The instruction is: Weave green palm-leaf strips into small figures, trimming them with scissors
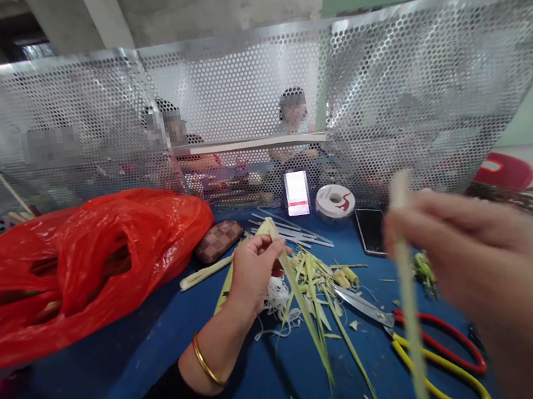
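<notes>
Head view: the left hand (251, 266) pinches a pale-green plant strip (297, 289) hanging over shredded trimmings (312, 272) on a blue table (146, 367). The right hand (476, 247), blurred, pinches an upright pale stalk (411, 318) in front of red-and-yellow-handled scissors (389, 320).

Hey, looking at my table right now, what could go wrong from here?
The scissors lie pointing toward your left hand, so reaching across without looking might cause a nick. The tangled white string sits close to the pale green strip in that hand and could snag on it. The dark phone appears near the pale stalk in your right hand and might get knocked, though depth is hard to judge.
</notes>
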Available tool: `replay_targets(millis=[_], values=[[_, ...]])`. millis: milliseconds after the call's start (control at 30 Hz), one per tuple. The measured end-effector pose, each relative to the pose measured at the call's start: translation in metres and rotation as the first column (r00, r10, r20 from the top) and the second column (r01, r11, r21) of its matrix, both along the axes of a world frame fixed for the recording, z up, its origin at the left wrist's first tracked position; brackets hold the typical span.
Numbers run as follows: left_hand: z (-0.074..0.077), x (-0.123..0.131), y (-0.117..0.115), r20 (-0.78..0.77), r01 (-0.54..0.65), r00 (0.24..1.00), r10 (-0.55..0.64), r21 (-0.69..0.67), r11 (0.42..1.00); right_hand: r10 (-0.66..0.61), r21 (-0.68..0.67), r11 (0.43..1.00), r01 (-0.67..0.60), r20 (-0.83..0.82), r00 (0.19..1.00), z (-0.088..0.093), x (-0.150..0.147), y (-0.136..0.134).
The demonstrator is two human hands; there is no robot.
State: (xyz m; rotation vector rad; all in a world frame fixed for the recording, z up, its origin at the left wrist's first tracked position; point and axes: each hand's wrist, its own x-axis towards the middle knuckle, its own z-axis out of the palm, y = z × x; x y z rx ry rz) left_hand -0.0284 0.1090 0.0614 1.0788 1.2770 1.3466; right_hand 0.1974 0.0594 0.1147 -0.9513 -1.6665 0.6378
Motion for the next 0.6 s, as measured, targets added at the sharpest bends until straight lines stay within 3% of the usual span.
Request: replay_targets(millis=[133,200,333,600], values=[[0.007,0.013,-0.015,0.051,0.209,0.977,-0.206,-0.074,0.975,0.093,-0.188,0.980,-0.067,0.135,0.986,-0.022,-0.049,0.041],[0.008,0.017,-0.018,0.074,0.254,0.966,-0.247,-0.105,0.962,0.062,-0.224,0.974,-0.032,0.127,0.990,-0.039,-0.059,0.054],[0.006,0.021,-0.019,0.109,0.272,0.960,-0.258,-0.149,0.951,0.034,-0.268,0.964,-0.008,0.093,0.995,-0.060,-0.060,0.061],[0.003,0.020,-0.016,0.133,0.218,0.970,-0.203,-0.113,0.969,0.033,-0.253,0.967,-0.020,0.048,0.998,-0.060,-0.065,0.056]])
